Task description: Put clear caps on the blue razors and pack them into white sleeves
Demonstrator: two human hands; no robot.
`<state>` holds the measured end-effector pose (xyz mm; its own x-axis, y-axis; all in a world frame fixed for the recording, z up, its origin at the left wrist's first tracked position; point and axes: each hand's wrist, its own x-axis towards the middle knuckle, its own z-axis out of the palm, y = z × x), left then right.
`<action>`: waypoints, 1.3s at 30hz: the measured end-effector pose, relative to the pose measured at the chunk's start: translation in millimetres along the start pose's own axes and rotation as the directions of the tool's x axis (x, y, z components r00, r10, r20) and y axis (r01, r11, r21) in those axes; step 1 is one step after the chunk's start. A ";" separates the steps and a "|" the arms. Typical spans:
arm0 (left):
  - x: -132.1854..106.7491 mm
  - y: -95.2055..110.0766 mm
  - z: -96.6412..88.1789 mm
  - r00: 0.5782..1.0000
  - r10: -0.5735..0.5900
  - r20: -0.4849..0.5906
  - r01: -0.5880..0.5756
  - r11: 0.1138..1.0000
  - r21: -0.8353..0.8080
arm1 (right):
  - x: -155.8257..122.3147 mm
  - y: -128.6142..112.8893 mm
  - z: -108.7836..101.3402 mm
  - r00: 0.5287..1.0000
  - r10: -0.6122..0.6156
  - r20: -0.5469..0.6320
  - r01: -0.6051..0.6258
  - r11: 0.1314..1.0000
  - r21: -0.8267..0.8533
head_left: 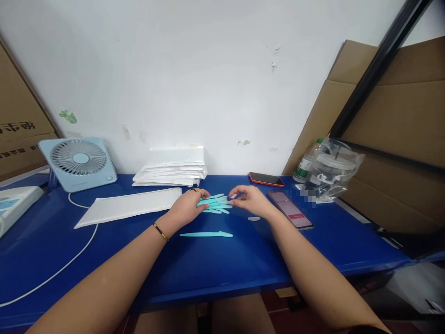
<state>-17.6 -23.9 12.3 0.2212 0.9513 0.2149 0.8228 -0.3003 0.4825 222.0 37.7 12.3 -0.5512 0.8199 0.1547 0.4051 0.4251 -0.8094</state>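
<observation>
My left hand (187,204) is closed around one end of a fanned bundle of turquoise eyebrow razors (217,203), just above the blue table. At the bundle's other end is my right hand (252,200), thumb and forefinger pinched by the razor tips. What sits between those fingertips is too small to make out. One more eyebrow razor (206,234) lies alone on the table in front of the hands. Below my right hand rests a small clear blade cap (253,218).
White padded mailers (170,167) are stacked against the wall, with a single mailer (128,206) in front. A blue fan (79,160) and its cable occupy the left. To the right lie two phones (292,208), a bottle (306,164) and a bagged cup (333,171).
</observation>
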 end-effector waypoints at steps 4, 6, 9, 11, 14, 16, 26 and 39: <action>-8.6 8.8 -6.1 0.984 0.050 0.172 -0.058 0.997 0.041 | -9.6 5.4 -33.3 0.987 0.074 0.145 -0.018 0.934 -0.357; -13.7 14.8 -7.7 0.940 0.068 0.336 -0.083 0.996 0.030 | -13.5 5.9 -43.0 0.931 0.236 0.277 -0.083 0.879 -0.470; -17.8 22.1 -6.1 0.902 0.037 0.429 -0.060 0.997 0.039 | -15.6 1.2 -42.0 0.874 0.339 0.349 -0.123 0.848 -0.516; -17.3 23.8 -3.8 0.911 0.001 0.413 -0.028 0.998 0.059 | -15.7 -4.1 -35.6 0.864 0.300 0.404 -0.102 0.890 -0.444; -14.3 20.9 -0.9 0.937 0.000 0.349 -0.018 0.999 0.049 | -16.1 -10.4 -27.3 0.836 0.226 0.499 -0.106 0.960 -0.258; -12.3 16.7 0.6 0.947 0.013 0.321 -0.020 1.000 0.019 | -16.2 -11.5 -24.2 0.828 0.176 0.532 -0.122 0.983 -0.136; -10.9 13.9 2.3 0.955 0.025 0.295 -0.001 0.997 -0.080 | -9.7 -6.7 -9.9 0.853 0.055 0.518 -0.089 0.995 0.043; -1.1 -6.8 13.4 0.999 -0.046 -0.020 0.050 0.967 0.248 | -1.0 -3.6 12.7 0.935 -0.039 0.352 0.059 0.997 -0.046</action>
<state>-16.4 -21.9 -2.6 0.1725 0.9625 0.2092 0.9370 -0.2259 0.2666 211.9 30.5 7.8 -0.7880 0.6153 -0.0231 0.4050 0.4898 -0.7720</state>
